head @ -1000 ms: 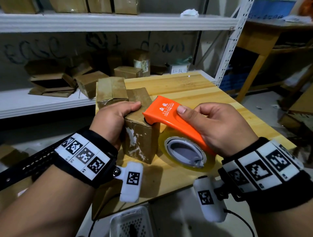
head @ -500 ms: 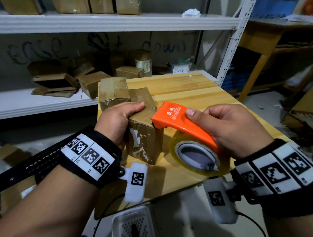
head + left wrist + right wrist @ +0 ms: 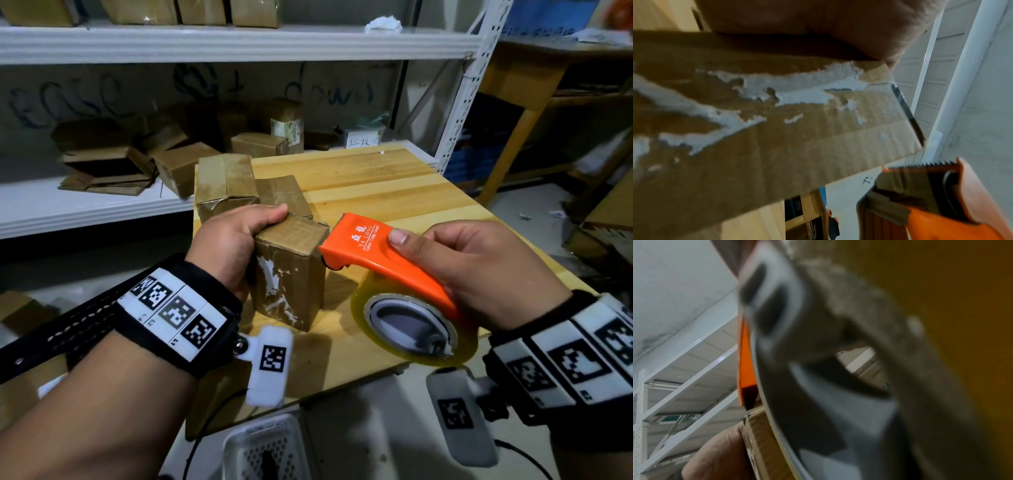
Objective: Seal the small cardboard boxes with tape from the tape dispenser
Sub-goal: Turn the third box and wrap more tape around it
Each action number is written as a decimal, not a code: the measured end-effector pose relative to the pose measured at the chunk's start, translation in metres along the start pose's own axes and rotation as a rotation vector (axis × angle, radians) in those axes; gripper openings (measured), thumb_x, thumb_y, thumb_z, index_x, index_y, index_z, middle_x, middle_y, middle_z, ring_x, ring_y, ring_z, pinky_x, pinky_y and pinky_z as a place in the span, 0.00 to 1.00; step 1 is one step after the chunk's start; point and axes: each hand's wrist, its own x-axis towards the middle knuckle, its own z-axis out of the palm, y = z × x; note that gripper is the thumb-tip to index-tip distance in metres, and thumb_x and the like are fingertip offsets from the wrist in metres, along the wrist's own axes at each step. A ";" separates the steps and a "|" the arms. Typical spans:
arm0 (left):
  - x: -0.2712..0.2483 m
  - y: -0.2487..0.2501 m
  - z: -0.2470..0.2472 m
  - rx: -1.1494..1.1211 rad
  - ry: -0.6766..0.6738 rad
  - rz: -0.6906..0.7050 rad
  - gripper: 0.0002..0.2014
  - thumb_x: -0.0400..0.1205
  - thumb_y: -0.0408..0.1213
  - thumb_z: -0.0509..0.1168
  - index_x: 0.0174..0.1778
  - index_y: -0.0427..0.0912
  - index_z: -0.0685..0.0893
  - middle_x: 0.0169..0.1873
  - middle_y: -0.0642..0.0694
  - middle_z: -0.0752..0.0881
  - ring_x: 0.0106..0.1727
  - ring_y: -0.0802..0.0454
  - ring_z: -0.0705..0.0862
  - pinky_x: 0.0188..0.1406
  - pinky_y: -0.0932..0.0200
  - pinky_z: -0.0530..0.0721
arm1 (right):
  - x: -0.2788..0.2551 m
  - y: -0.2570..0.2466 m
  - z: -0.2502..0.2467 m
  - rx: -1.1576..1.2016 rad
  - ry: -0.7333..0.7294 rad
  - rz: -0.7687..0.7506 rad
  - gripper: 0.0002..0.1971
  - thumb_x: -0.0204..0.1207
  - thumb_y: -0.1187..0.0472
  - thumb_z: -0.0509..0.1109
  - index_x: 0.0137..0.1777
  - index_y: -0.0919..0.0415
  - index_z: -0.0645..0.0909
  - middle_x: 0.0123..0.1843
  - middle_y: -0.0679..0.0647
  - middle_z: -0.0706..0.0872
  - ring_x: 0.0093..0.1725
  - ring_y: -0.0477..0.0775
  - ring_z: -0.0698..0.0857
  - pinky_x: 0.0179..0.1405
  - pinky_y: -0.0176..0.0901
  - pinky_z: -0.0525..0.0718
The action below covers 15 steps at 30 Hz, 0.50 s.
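Dispenser now off box (barely)

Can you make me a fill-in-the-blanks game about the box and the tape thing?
1. The tape dispenser is the colour ____.
2. The hand holding the tape dispenser is the ____ hand.
3. The left hand holds a small cardboard ____.
4. The box stands on a wooden ____.

Missing words: orange; right; box; table

Left hand grips the upright box — right hand holds the orange tape dispenser beside it.
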 end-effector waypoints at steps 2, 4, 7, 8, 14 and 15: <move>0.001 -0.001 -0.002 0.012 0.004 -0.012 0.23 0.71 0.43 0.77 0.57 0.31 0.89 0.45 0.33 0.88 0.37 0.41 0.88 0.30 0.57 0.89 | -0.001 0.002 -0.002 -0.005 -0.009 0.005 0.30 0.66 0.30 0.73 0.36 0.62 0.87 0.26 0.52 0.90 0.22 0.46 0.87 0.31 0.44 0.80; 0.002 -0.002 -0.003 0.021 0.017 -0.023 0.24 0.72 0.44 0.77 0.59 0.31 0.89 0.44 0.34 0.90 0.35 0.41 0.88 0.30 0.56 0.89 | -0.002 0.005 -0.003 -0.001 -0.008 0.018 0.29 0.67 0.31 0.74 0.35 0.62 0.86 0.27 0.53 0.90 0.23 0.48 0.88 0.31 0.45 0.81; 0.001 -0.002 -0.003 0.024 0.016 -0.029 0.23 0.74 0.44 0.77 0.59 0.31 0.89 0.44 0.35 0.90 0.36 0.41 0.88 0.33 0.55 0.88 | -0.004 0.008 -0.005 0.013 -0.011 0.030 0.28 0.67 0.32 0.74 0.33 0.61 0.84 0.26 0.53 0.89 0.22 0.48 0.87 0.32 0.44 0.81; 0.001 -0.002 -0.003 0.025 0.013 -0.030 0.23 0.75 0.44 0.77 0.60 0.31 0.89 0.44 0.35 0.90 0.36 0.42 0.88 0.33 0.55 0.88 | -0.004 0.009 -0.006 0.014 -0.014 0.032 0.28 0.66 0.31 0.74 0.33 0.61 0.84 0.25 0.52 0.89 0.22 0.48 0.86 0.31 0.44 0.80; 0.000 -0.001 -0.002 0.025 0.015 -0.023 0.23 0.77 0.43 0.75 0.62 0.30 0.88 0.44 0.35 0.89 0.36 0.41 0.88 0.32 0.57 0.89 | -0.005 0.014 -0.008 0.019 -0.044 0.044 0.31 0.63 0.30 0.73 0.36 0.63 0.86 0.27 0.53 0.90 0.23 0.47 0.88 0.31 0.44 0.81; 0.000 -0.002 -0.002 0.026 0.015 -0.022 0.24 0.77 0.43 0.75 0.63 0.30 0.88 0.46 0.34 0.89 0.36 0.41 0.88 0.32 0.57 0.89 | -0.004 0.015 -0.008 0.020 -0.048 0.049 0.32 0.63 0.30 0.73 0.37 0.64 0.87 0.28 0.54 0.91 0.23 0.48 0.88 0.32 0.44 0.82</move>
